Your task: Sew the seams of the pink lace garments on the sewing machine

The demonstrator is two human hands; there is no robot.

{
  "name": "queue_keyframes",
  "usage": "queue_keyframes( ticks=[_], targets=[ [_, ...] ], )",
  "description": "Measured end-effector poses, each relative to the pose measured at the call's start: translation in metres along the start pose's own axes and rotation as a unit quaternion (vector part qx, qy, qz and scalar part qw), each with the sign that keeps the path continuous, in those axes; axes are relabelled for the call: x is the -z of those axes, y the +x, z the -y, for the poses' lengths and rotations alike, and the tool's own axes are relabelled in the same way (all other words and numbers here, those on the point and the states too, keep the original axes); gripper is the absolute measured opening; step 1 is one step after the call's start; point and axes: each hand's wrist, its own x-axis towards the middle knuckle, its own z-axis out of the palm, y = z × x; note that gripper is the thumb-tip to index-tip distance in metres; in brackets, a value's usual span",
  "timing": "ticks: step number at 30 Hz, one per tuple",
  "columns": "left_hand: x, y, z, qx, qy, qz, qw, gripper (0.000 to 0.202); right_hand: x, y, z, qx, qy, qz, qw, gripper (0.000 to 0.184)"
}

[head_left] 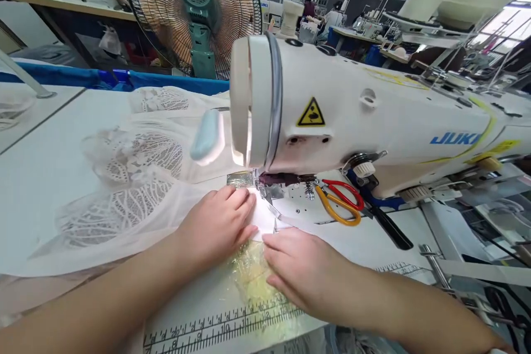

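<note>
A white JUKI sewing machine (pixel 373 116) stands across the table. Its needle area (pixel 265 185) is lit from above. My left hand (pixel 218 224) lies flat on a small white fabric piece (pixel 263 215) just in front of the needle, fingers stretched toward it. My right hand (pixel 302 271) rests flat on the table beside it, fingertips touching the same fabric's near edge. Sheer white lace fabric (pixel 128 182) spreads out to the left of the machine.
Red-and-yellow-handled scissors (pixel 340 204) lie under the machine arm, right of the needle. A ruler strip (pixel 215 329) runs along the table's near edge. A large standing fan (pixel 193 11) is behind the table. Other sewing stations and people sit far back.
</note>
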Motion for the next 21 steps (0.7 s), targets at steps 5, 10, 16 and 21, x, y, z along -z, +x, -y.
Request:
queue_keyframes(
  ticks=[5, 10, 16, 21],
  targets=[
    [-0.001, 0.002, 0.006, -0.009, -0.011, -0.003, 1.000, 0.048, 0.000, 0.002, 0.003, 0.015, 0.048, 0.026, 0.998, 0.018],
    [-0.002, 0.002, 0.007, -0.004, -0.017, -0.006, 1.000, 0.049, -0.004, 0.003, 0.004, 0.033, 0.090, -0.009, 0.995, 0.017],
    [-0.006, 0.002, 0.007, -0.006, -0.005, -0.035, 0.999, 0.047, -0.008, 0.006, 0.000, 0.037, 0.114, -0.049, 0.992, 0.019],
    [-0.008, 0.003, 0.009, -0.009, 0.021, -0.059, 0.998, 0.044, -0.017, 0.011, -0.004, 0.052, 0.135, -0.119, 0.982, 0.025]
  ],
)
